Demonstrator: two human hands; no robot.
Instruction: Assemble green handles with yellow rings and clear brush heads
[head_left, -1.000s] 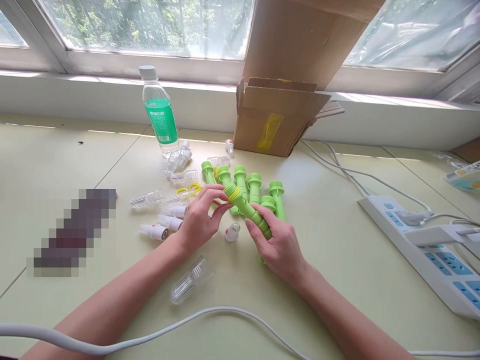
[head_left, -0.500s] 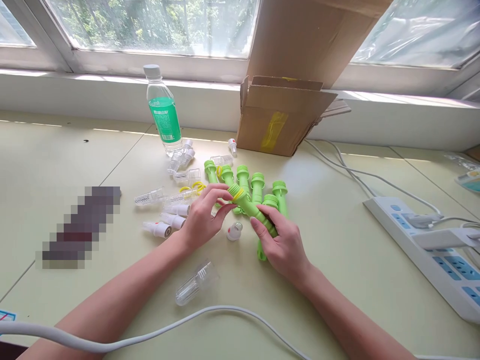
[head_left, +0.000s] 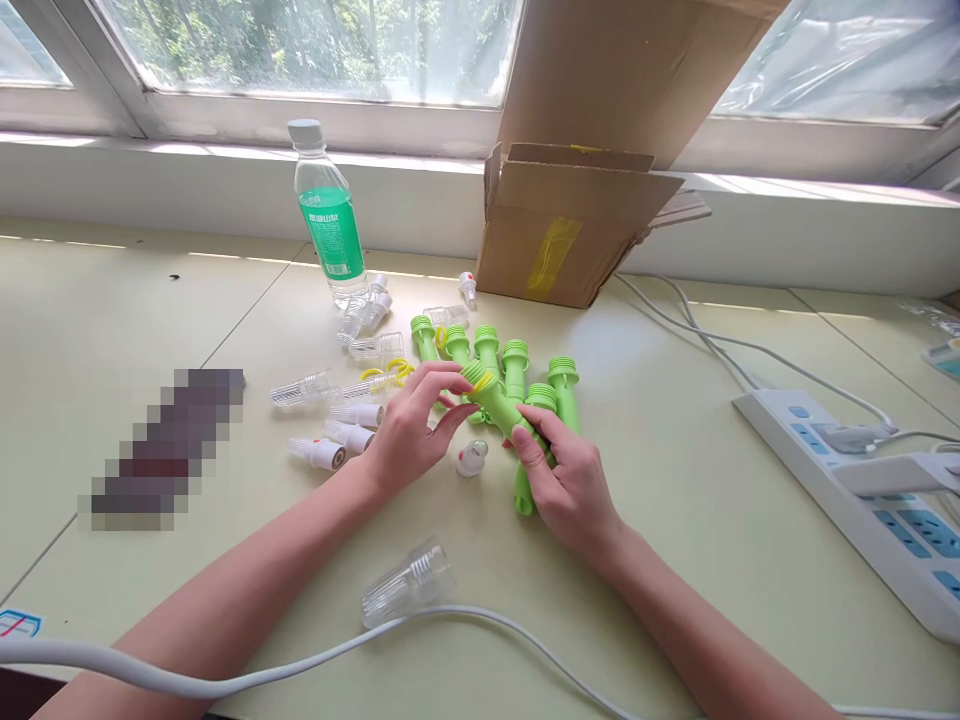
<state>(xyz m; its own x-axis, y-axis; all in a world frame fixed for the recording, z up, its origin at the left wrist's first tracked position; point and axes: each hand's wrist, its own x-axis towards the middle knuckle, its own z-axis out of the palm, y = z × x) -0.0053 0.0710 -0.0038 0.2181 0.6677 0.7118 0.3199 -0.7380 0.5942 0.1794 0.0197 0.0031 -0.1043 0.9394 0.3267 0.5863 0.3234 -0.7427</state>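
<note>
My right hand (head_left: 574, 480) is wrapped around the body of a green plastic flashlight-like tube (head_left: 501, 408), its threaded end tilted up to the left. A yellow ring (head_left: 481, 383) sits around the tube's neck, just below the thread. Thumb and fingers of my left hand (head_left: 412, 425) pinch at that ring. Beneath and behind the held tube, several more green tubes (head_left: 562, 385) lie on the table. A small white bulb piece with a red mark (head_left: 471, 458) rests between my hands. Nearer to me lies a clear ribbed plastic cover (head_left: 406, 583).
Left of my hands are clear covers (head_left: 301, 388), white cylindrical pieces (head_left: 318, 453) and yellow rings (head_left: 397, 371). A water bottle (head_left: 330, 225) and cardboard box (head_left: 562, 230) stand behind. A power strip (head_left: 847, 500) lies right; a white cable (head_left: 300, 675) crosses the front.
The clear cover in front has shifted slightly right and towards me, up to the cable. My fingers stay at the held tube's neck, with only a small shift of hands and tube.
</note>
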